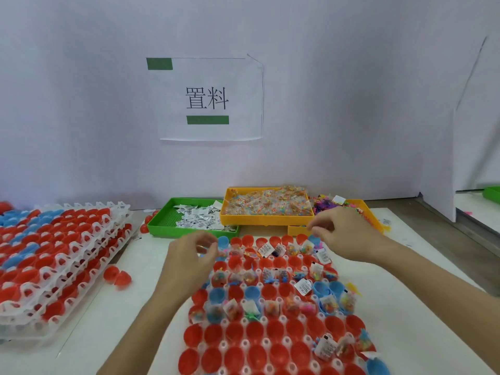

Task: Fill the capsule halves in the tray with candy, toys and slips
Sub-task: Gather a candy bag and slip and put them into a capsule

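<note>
A clear tray (pixel 245 343) in front of me holds several red and blue capsule halves. Some contain candy packets (pixel 272 307), small toys or white slips (pixel 303 286), while the near rows are mostly bare. My left hand (pixel 190 257) hovers over the tray's far left corner with its fingers curled, pinching what looks like a small clear packet. My right hand (pixel 345 235) hovers over the far right corner, fingers curled and fingertips together. Whether it holds anything is hidden.
Behind the tray stand a green tray of slips (pixel 162 226), a yellow tray of candy packets (pixel 265 220) and a yellow tray of toys (pixel 364 205). A stack of capsule trays (pixel 54 266) lies to the left, with loose red halves (pixel 117 276) beside it. A white partition closes the back.
</note>
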